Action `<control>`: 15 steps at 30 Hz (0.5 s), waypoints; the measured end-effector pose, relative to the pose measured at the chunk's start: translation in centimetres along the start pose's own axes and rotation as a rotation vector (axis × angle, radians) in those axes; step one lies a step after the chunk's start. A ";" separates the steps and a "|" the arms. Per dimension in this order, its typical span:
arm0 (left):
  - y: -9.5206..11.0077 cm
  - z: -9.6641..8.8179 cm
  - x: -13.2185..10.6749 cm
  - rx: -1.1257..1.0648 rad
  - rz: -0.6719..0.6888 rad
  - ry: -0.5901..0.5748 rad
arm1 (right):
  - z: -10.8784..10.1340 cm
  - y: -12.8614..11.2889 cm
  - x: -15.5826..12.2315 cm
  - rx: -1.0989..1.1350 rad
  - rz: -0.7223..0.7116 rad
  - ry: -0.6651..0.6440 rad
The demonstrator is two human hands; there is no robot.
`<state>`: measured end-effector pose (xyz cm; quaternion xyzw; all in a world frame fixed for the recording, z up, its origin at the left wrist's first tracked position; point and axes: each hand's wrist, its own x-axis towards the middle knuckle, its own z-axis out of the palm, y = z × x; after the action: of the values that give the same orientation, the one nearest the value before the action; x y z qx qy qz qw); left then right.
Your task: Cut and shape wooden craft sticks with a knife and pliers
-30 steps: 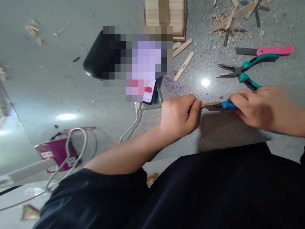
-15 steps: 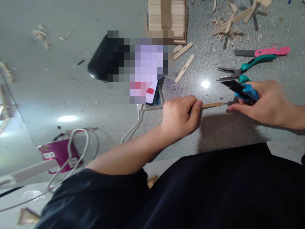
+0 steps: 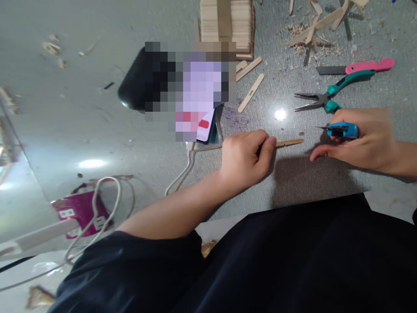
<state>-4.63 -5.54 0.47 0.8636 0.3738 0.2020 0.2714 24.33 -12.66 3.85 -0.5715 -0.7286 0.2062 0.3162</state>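
Observation:
My left hand [image 3: 246, 158] is closed and pins one end of a flat wooden stick [image 3: 289, 142] to the grey floor mat. The stick's free end points right. My right hand [image 3: 358, 139] grips a blue-handled utility knife [image 3: 342, 129], its dark blade pointing left and held just above and to the right of the stick's tip, not touching it. The little finger of that hand rests on the mat.
Teal needle-nose pliers [image 3: 329, 93] and a pink-handled blade [image 3: 361, 67] lie beyond my right hand. Loose sticks [image 3: 250, 92], a stack of sticks [image 3: 228, 21] and wood shavings [image 3: 306, 37] lie further off. A propped phone [image 3: 203, 124] and a white cable [image 3: 182, 174] sit left.
The knife was against the stick's tip a second ago; my right hand lifted it away and now holds it level just clear of the stick. My left hand stayed put.

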 end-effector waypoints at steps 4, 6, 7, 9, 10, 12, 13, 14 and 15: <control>0.0 0.0 0.0 -0.002 0.012 -0.005 | 0.1 0.7 -0.5 -0.037 -0.117 0.019; 0.0 0.0 0.0 -0.005 0.014 -0.008 | 0.1 0.8 -0.6 -0.048 -0.103 0.007; 0.0 0.0 0.0 -0.007 0.014 -0.009 | 0.0 0.8 -0.6 -0.051 -0.090 0.002; 0.0 -0.1 0.0 -0.010 0.014 -0.012 | -0.1 0.6 -0.7 -0.067 -0.048 -0.024; 0.0 -0.1 0.0 -0.010 0.014 -0.015 | -0.1 0.6 -0.7 -0.085 -0.014 -0.050; 0.0 -0.1 0.0 -0.009 0.015 -0.018 | -0.1 0.5 -0.8 -0.131 0.051 -0.103; 0.0 -0.1 0.0 -0.008 0.015 -0.019 | -0.1 0.5 -0.9 -0.146 0.058 -0.116; -0.1 -0.1 -0.1 -0.010 0.016 -0.020 | 0.0 0.5 -0.9 -0.150 0.046 -0.120; -0.1 -0.1 -0.1 -0.012 0.016 -0.020 | 0.1 0.6 -1.0 -0.140 0.013 -0.105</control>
<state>-4.77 -5.52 0.49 0.8669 0.3632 0.1976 0.2786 24.87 -13.46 3.16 -0.5855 -0.7531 0.1865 0.2351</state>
